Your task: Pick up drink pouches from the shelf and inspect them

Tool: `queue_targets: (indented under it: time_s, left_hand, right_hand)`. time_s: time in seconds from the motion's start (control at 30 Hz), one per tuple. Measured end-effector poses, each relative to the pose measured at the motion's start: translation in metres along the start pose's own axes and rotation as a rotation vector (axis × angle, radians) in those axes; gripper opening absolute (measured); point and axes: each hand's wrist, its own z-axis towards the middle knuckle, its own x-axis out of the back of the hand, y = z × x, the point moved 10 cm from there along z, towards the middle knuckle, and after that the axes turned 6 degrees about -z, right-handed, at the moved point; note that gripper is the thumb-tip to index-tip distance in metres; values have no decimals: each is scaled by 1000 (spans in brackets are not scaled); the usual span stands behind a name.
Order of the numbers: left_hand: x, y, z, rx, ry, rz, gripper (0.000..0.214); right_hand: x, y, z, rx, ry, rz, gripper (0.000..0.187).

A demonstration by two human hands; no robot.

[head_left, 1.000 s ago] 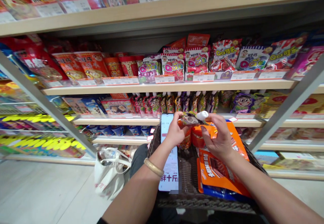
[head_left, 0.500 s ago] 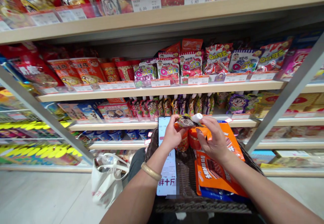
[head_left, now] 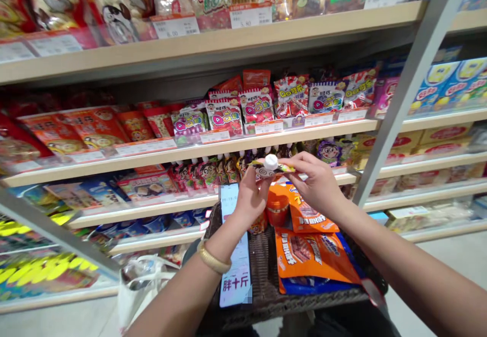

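Observation:
Above a dark woven basket, both hands are closed on a small spouted jelly pouch with a white cap. My left hand pinches the pouch's left side. My right hand grips its right end between thumb and fingers. The cap points toward me, so most of the printed face is hidden. Below the hands, the basket holds a red-orange round jar and orange snack bags. A lit phone lies along the basket's left side, partly covered by my left forearm.
Similar spouted pouches stand in a row on the shelf just behind my hands. Gummy candy bags fill the shelf above. A slanting grey post rises at right. On the floor at left sits a white tote bag.
The view has swung right, so the shelves shift left. The pouch has turned so its cap faces me, and my right hand has moved from the cap end to grip the pouch's right end.

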Motion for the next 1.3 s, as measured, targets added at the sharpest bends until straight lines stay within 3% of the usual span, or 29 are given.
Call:
queue_targets:
  time_s: [0.27, 0.37, 0.47, 0.67, 0.97, 1.1, 1.3]
  left_hand:
    - [-57, 15, 35, -178, -201, 334, 17]
    - [-79, 7, 44, -124, -231, 513, 22]
    - [-102, -13, 51, 17, -285, 566, 26]
    - [-140, -62, 60, 264, -354, 479, 35]
    - [-170, -110, 74, 416, -392, 631, 28]
    - [-178, -127, 73, 474, -427, 708, 24]
    - [-190, -135, 69, 483, -493, 752, 23]
  right_hand:
    - [36, 58, -1, -70, 86, -158, 21]
    - [43, 87, -10, -109, 118, -209, 22]
    - [47, 117, -23, -162, 147, -244, 23]
    - [32, 176, -43, -340, 35, -355, 25]
    - [4, 247, -53, -577, -179, -492, 25]
    - [-6, 267, -59, -679, -304, -586, 21]
    - [-13, 275, -57, -740, -408, -694, 29]
